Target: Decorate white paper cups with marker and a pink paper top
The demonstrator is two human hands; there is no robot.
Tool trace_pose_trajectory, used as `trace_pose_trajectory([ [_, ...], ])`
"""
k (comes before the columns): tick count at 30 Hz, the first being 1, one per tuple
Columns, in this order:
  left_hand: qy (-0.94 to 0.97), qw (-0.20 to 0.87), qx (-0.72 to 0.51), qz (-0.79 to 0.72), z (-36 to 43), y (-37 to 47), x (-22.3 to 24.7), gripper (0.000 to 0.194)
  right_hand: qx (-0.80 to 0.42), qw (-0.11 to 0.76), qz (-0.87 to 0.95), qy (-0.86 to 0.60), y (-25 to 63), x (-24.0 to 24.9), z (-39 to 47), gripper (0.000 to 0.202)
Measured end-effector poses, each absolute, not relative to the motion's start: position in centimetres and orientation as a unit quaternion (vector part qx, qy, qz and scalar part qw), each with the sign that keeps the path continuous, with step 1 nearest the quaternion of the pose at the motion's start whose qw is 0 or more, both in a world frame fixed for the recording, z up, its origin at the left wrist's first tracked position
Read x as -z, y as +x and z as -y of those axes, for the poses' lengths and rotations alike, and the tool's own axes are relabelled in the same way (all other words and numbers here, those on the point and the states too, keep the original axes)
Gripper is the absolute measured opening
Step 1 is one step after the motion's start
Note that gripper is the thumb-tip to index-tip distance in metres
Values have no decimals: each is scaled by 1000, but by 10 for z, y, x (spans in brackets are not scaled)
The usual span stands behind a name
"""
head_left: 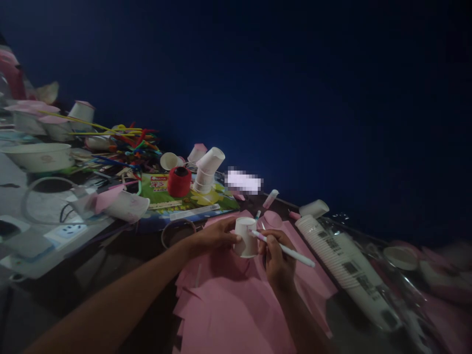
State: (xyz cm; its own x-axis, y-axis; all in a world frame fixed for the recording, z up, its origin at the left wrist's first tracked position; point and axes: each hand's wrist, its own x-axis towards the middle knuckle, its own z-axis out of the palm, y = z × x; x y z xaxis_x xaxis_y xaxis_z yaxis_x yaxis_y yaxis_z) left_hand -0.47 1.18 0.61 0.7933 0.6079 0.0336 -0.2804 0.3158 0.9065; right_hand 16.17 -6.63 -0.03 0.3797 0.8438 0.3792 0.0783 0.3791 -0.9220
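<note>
An upside-down white paper cup [245, 246] is steadied on its left side by my left hand [220, 235], whose fingers and thumb close around it. My right hand [277, 255] grips a white marker [295, 253] like a pen. The marker's tip meets the upper side of the cup, near a short faint mark. Beneath both hands lies a pile of pink paper sheets [232, 314]. A small pink paper piece [272, 219] rests just beyond the right hand.
A stack of paper cups in clear wrapping [350, 265] lies to the right. On a green packet [158, 196] stand a red spool of thread [179, 182] and stacked cups [206, 174]. Left are colored pipe cleaners [142, 140], a white bowl [40, 156] and a power strip [55, 243].
</note>
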Motion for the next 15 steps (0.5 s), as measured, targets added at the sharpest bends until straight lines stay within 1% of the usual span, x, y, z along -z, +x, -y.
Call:
trace_pose_trajectory([
  [7,527,780,-281,-188,-9,-6,-13,58,-268,705,440,-487,163,-8,64,20],
  [12,527,784,-279,-171,-12,-5,-7,57,-278,690,463,-482,163,-6,66,19],
  [15,518,792,-275,-171,-12,-5,-7,59,-305,695,456,-465,163,-4,66,16],
])
